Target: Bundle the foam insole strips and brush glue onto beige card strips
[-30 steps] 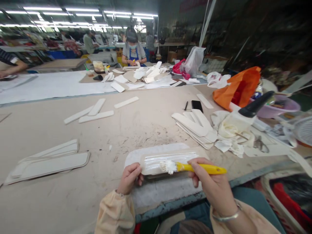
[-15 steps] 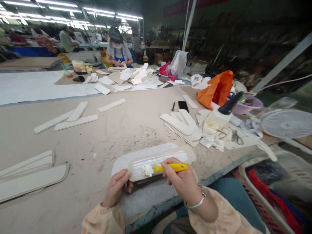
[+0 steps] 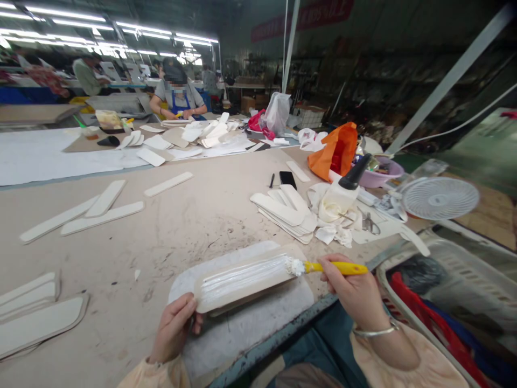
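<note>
My left hand [image 3: 176, 325] pinches the left end of a long, round-cornered beige panel [image 3: 264, 290], thumb on top and fingers under it. Streaks of wet white paste, probably glue, run along the panel's upper face. In my right hand [image 3: 350, 288] is a yellow-handled brush [image 3: 337, 268], held between thumb and fingers. Its bristles, thick with white paste, touch the panel near the right end. Beneath the panel lies a white sheet [image 3: 258, 318] at the table's front edge.
Strips are stacked [image 3: 285, 212] beyond the panel, near a white jug [image 3: 339, 199] with a black handle. More strips [image 3: 100, 207] lie to the left. At right are a white fan [image 3: 441, 198] and a plastic basket [image 3: 456, 269]. A co-worker [image 3: 177, 97] sits across the table.
My right hand has drawn the brush rightward along the panel, from near its left end to near its right end. The paste now covers more. My left hand keeps its hold.
</note>
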Available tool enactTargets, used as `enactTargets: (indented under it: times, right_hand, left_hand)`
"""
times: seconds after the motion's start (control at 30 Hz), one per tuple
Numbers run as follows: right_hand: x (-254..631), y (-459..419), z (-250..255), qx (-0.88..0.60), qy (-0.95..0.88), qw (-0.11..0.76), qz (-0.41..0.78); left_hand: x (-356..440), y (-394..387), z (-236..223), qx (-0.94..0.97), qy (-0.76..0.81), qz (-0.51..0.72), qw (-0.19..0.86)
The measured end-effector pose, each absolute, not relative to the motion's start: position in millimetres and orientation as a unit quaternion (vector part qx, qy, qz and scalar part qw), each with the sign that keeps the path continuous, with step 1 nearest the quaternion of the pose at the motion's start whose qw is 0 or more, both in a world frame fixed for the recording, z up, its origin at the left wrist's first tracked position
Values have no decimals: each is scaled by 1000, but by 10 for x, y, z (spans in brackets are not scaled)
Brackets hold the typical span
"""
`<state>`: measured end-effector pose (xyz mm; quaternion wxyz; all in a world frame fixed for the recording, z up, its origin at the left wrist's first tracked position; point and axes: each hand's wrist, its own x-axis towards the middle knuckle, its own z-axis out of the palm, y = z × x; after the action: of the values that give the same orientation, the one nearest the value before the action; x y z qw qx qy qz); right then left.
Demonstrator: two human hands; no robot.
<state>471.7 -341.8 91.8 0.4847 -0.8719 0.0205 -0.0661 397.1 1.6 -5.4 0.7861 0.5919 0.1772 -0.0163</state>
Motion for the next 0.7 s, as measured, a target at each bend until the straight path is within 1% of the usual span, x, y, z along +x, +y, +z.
enactTargets:
  times: [0.1,0.23,0.3,0.4,0.53,0.6,0.7]
  right_hand:
    - [4736,-3444,925,-863,30,499,-80]
    - [4798,-3328,871,-821,31,565,-73]
    - [4843,-3247,834,-812,5,581,-59]
    - [4888,-3209,808,-819,-23,570,-54]
    - [4893,-3385,847,-826,-10,558,-81]
    - [4916,-3520,891,-807,20,582,-100]
    - [5035,-3699,986,-738,51,658,-138]
  left_hand:
    - [3972,20,-75,590,179,-12,787]
    - [3968,22,-94,589,192,-1,785]
    - [3970,44,-114,589,193,2,785]
    - [3987,94,-139,598,193,-2,778]
    - [3991,76,-85,625,202,-13,754]
    - [3966,40,-27,639,205,-15,741]
    - [3933,113,37,697,195,-47,689]
